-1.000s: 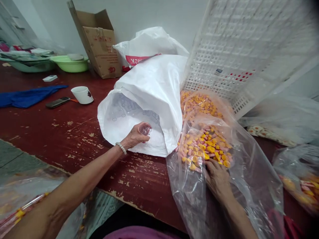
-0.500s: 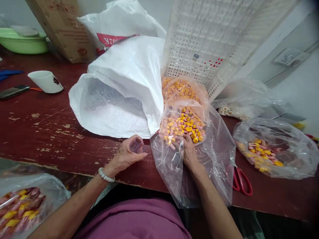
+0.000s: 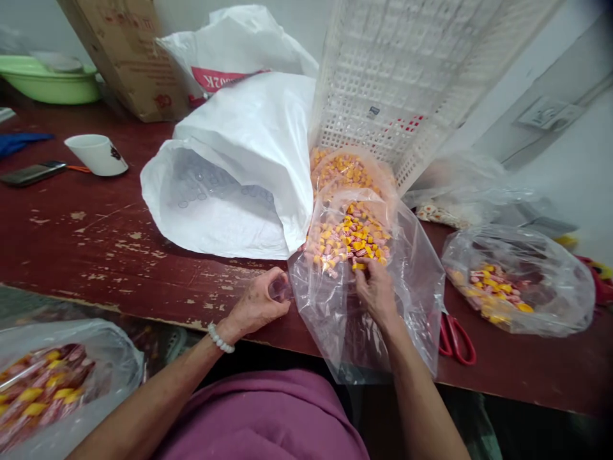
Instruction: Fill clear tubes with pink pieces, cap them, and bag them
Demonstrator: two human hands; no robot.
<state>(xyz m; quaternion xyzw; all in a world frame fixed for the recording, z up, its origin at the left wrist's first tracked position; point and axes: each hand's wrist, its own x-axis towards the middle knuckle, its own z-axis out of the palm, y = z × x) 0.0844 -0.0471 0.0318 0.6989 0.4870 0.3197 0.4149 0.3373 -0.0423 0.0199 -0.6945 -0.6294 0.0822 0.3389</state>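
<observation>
My left hand (image 3: pixel 258 300) is curled around a small clear round plastic cup (image 3: pixel 279 289) at the table's front, left of the clear plastic bag (image 3: pixel 330 332). Inside that bag lie many small pink-wrapped pieces with yellow caps (image 3: pixel 361 233). My right hand (image 3: pixel 376 291) reaches into the bag's mouth, its thumb and fingers pinched on a yellow-capped piece (image 3: pixel 357 266) at the edge of the pile. Behind my left hand, the white sack (image 3: pixel 230 239) lies with its mouth towards me and clear round plastic parts (image 3: pixel 205 188) inside.
Red-handled scissors (image 3: pixel 457 342) lie right of the bag, near a second clear bag (image 3: pixel 550 306) of similar pieces. A white plastic crate (image 3: pixel 383 76) stands behind. A cup (image 3: pixel 96 155) and phone (image 3: pixel 36 172) are at left. A filled bag (image 3: pixel 112 358) sits below the table edge.
My right hand has drawn back slightly from the pile, and a yellow-capped piece now shows at its fingertips. My left hand has moved right, nearer the bag, with the clear cup still in it.
</observation>
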